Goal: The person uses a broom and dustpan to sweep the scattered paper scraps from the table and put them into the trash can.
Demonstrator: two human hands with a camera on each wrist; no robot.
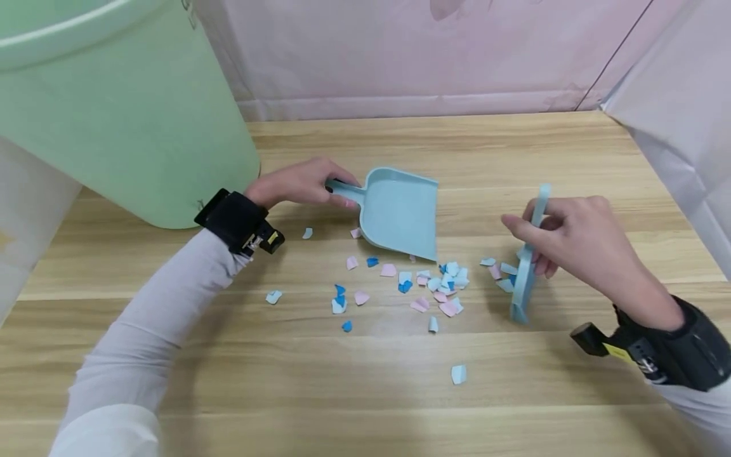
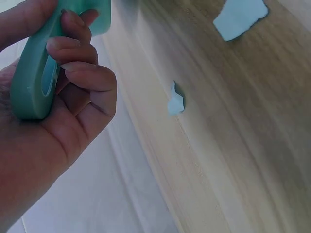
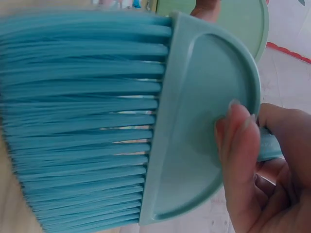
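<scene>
nearest the head camera: one pale blue paper scrap (image 1: 459, 374) lying alone on the wooden table (image 1: 342, 393), apart from the rest. beyond it, the scattered paper scraps (image 1: 434, 289), pink, pale blue and dark blue, thickest just below the open lip of the dustpan (image 1: 400, 212) and thinning out toward the left.

right hand (image 1: 577, 244): fingers and thumb curled round the back of the small blue brush (image 1: 524, 266), which stands upright with bristles down, at the right edge of the scrap pile; a few scraps lie just beside the bristles. right wrist view confirms fingers gripping the brush head; whether bristle tips touch the table is not clear.

left hand (image 1: 299, 183): closed round the dustpan's handle, fingers wrapped, seen clearly in the left wrist view. dustpan's mouth faces the pile; its front edge looks to rest on the table, just touching the nearest scraps.

far left: large green bin (image 1: 114, 108) standing on the table, close behind the left wrist. pink wall covering (image 1: 400, 51) at the back.
</scene>
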